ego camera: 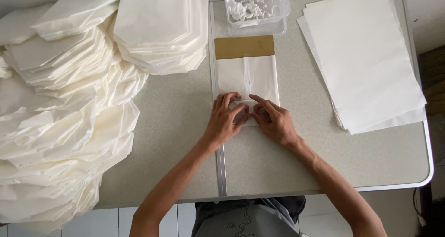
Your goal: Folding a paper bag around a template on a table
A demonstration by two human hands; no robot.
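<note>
Your left hand [225,121] and right hand [273,121] press fingertips onto the near end of the folded white paper [248,79] at the table's [185,139] middle. A brown card [244,47] lies under the paper's far end, flat sheets [366,61] sit at the right edge, and folded bags [69,102] are heaped along the left.

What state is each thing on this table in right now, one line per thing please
Folded paper sheet: flat, side flaps folded to the middle, near end under both hands.
Brown card: flat, sticking out beyond the paper's far end.
Clear tub: open, holding white paste.
Flat sheets: stacked, unfolded.
Finished bags: folded, piled.
Left hand: pressing.
Right hand: pressing.
</note>
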